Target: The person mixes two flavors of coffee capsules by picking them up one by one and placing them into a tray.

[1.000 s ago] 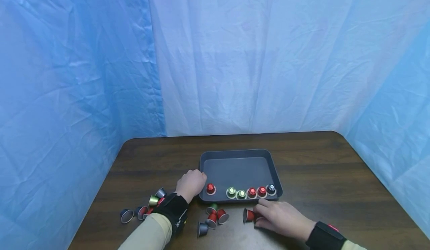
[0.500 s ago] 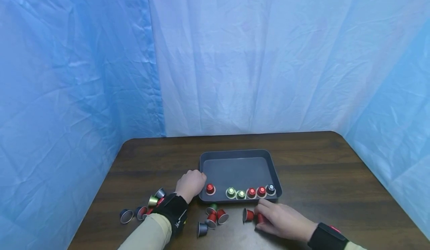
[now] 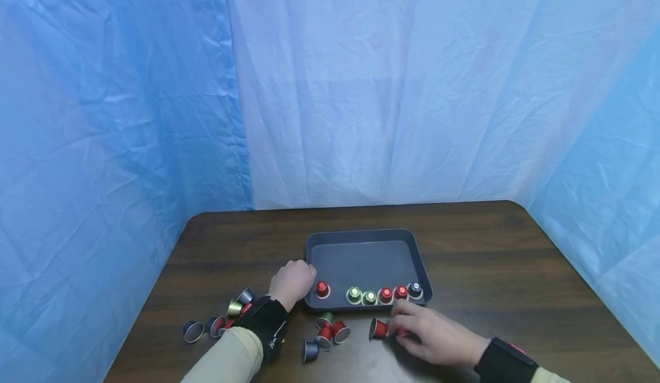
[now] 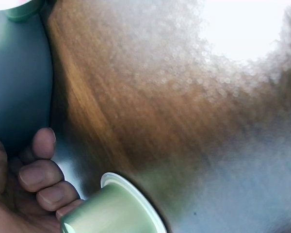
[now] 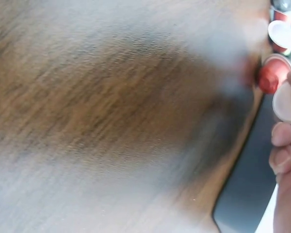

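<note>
In the head view my left hand grips the left rim of the dark grey baking tray, its fingers curled at the edge. My right hand is just in front of the tray's near right side. Between thumb and fingers it pinches a red coffee capsule, partly hidden; its pale lid shows in the right wrist view. Another red capsule lies on its side just left of these fingertips. Along the tray's near edge stand a lone red capsule and a row of green, red and dark ones.
Several loose capsules lie in front of the tray, among them a dark one and a red one. More lie left of my left wrist, including a green capsule. Blue sheets hang around the wooden table.
My right hand has risen slightly and its fingers have shifted around the red capsule. The red capsule beside it has slid a little left. My left hand has stayed at the tray.
</note>
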The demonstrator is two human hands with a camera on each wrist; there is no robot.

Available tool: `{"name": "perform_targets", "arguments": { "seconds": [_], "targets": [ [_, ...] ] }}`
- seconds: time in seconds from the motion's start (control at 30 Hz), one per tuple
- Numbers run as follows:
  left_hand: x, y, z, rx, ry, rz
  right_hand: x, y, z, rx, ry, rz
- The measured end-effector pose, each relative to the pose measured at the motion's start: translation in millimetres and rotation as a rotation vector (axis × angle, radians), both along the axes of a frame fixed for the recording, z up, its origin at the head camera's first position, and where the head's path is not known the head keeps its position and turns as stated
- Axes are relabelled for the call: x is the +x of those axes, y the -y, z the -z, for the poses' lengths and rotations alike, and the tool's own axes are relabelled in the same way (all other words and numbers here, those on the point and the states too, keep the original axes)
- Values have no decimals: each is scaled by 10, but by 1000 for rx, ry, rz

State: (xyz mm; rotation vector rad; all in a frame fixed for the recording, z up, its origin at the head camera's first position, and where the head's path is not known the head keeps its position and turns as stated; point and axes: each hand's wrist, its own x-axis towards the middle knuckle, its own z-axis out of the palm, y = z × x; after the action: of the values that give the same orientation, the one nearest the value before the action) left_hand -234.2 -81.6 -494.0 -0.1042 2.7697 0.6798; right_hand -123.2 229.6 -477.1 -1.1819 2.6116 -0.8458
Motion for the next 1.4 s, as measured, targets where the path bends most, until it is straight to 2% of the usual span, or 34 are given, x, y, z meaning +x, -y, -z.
{"name": "perform_targets", "arguments": {
  "seconds": [0.13, 0.2, 0.37, 0.57, 0.77, 1.1, 1.4],
  "targets": [
    [2, 3, 0, 7, 4, -1, -7, 19, -43, 3, 61, 60],
    [6, 6, -1, 10, 5, 0, -12, 30, -64, 3, 50, 81],
    [5, 13, 6, 11, 8, 3, -36, 39, -102, -20, -76, 84],
    [-1, 19, -3, 17, 15, -1, -88, 16, -163, -76, -143, 54],
    [4, 16, -4, 13, 15, 9, -180, -18, -239, -116, -251, 40],
    [17, 17, -6, 12, 7, 4, -355, -99, -411, -40, -321, 144],
    [15, 29, -11, 6, -4, 6, -517, -131, -450, 54, -322, 267]
  ]
}}
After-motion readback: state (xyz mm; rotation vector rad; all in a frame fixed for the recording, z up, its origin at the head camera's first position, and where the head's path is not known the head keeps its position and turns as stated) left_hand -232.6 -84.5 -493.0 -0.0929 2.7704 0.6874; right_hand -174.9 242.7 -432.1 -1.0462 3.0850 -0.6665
